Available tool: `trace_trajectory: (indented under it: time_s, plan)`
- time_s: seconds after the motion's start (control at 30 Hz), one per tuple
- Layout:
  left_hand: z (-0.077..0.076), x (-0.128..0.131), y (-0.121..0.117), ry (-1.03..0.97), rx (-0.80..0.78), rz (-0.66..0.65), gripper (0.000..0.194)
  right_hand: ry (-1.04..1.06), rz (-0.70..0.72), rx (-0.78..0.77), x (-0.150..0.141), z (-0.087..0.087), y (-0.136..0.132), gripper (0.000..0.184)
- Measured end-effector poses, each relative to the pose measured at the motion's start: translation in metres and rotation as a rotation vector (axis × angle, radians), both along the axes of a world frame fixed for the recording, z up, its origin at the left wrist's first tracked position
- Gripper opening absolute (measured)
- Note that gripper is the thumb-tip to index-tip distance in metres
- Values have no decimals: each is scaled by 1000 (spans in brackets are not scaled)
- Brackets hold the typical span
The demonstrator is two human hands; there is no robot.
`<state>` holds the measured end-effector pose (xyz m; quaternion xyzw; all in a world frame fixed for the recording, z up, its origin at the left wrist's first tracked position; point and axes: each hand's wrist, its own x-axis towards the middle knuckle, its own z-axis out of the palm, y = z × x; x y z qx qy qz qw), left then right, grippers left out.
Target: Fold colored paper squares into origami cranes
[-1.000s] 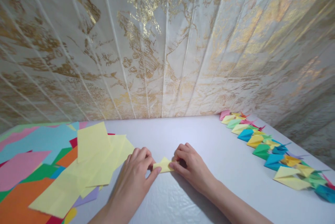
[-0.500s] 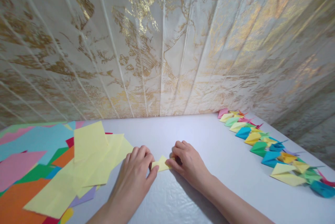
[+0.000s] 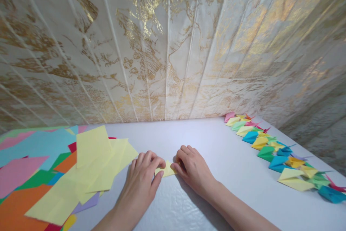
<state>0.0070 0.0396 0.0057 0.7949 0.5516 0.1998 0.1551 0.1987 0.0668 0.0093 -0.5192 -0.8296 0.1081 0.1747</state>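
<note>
A small folded piece of yellow paper (image 3: 169, 169) lies on the white table between my hands, with a little peak at its top edge. My left hand (image 3: 143, 178) is curled at the paper's left end, its index finger bent over the top and its thumb along the near side; a bit of paper shows between them. At the other end, my right hand (image 3: 191, 166) pinches the paper between thumb and curled fingers, which hide that corner.
Loose yellow sheets (image 3: 94, 155) overlap a spread of coloured paper (image 3: 24, 177) on the left. Along the table's right edge runs a row of folded paper cranes (image 3: 281, 164) in several colours. A gold-patterned pale curtain (image 3: 167, 61) hangs behind the white table (image 3: 167, 209).
My left index finger has shifted right and bent over the paper, leaving a gap to the thumb. My right hand has edged slightly left, still at the paper's right end.
</note>
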Motion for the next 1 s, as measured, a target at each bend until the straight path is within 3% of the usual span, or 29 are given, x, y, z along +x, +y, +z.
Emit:
trace_trajectory:
  time_s: [0.17,0.37,0.67,0.77,0.87,1.0]
  plan:
    - [-2,2,0,-4,5,27,16,126,-11,-31,-6,2,-8,19]
    - [-1,2,1,-11,-2,50,15,123,0,-62,-12,5,-13,23]
    - [-4,-10,4,-68,-48,6,26,188,56,-165,7,8,-4,24]
    - [-1,-11,2,-60,-46,-11,27,200,74,-184,20,9,-1,26]
    - [6,-8,-1,-35,-34,-40,17,240,104,-212,28,11,1,30]
    - [12,-2,-3,38,34,-77,14,389,210,-226,25,11,-1,29]
